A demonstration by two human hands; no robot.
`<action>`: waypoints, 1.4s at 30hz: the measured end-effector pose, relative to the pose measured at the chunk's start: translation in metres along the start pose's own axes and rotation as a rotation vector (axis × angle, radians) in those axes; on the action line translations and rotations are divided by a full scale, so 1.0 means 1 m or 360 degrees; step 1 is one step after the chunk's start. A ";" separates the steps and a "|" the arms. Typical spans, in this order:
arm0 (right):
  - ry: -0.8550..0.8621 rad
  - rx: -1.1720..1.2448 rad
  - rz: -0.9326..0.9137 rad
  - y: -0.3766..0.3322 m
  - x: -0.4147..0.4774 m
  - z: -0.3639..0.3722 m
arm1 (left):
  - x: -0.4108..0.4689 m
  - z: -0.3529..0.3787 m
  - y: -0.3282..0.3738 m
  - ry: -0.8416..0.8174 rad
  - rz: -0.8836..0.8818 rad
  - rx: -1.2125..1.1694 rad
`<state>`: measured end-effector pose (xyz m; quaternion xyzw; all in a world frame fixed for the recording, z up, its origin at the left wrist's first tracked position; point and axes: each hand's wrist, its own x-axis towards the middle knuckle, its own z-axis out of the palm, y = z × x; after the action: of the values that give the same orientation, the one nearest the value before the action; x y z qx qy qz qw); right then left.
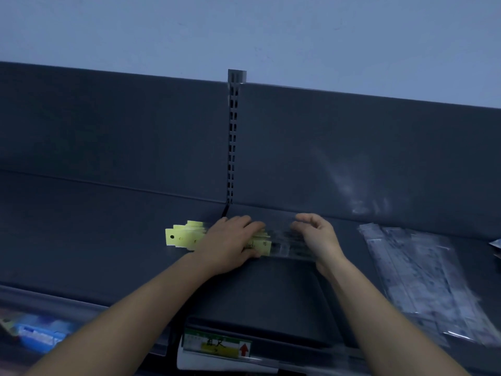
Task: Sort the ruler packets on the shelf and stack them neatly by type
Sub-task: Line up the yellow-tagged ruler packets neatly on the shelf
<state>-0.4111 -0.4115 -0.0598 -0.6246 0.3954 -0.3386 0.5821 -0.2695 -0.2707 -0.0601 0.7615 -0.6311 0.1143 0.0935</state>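
Grey shelf (108, 256), ruler packets (183, 238), pale wall (244, 28)

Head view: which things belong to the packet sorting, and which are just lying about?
Job:
yellow-topped packets, with the left hand and right hand on them
pile of clear packets at right
shelf

Lying about:
price label on the shelf's front edge
blue pack at lower left
slotted post behind
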 end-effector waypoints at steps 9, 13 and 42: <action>0.0004 0.0040 -0.0093 0.011 0.001 0.000 | -0.003 -0.012 -0.037 -0.0344 -0.0423 0.0109; 0.0076 -0.0040 -0.0319 0.006 0.003 0.004 | -0.006 -0.002 -0.024 -0.0064 -0.0351 0.0122; -0.0299 -0.0664 -0.0262 0.017 0.004 0.000 | -0.016 0.006 -0.052 0.0111 -0.0691 -0.0698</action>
<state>-0.4113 -0.4153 -0.0767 -0.7902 0.3487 -0.2364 0.4452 -0.2210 -0.2476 -0.0702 0.8359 -0.4596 -0.0212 0.2994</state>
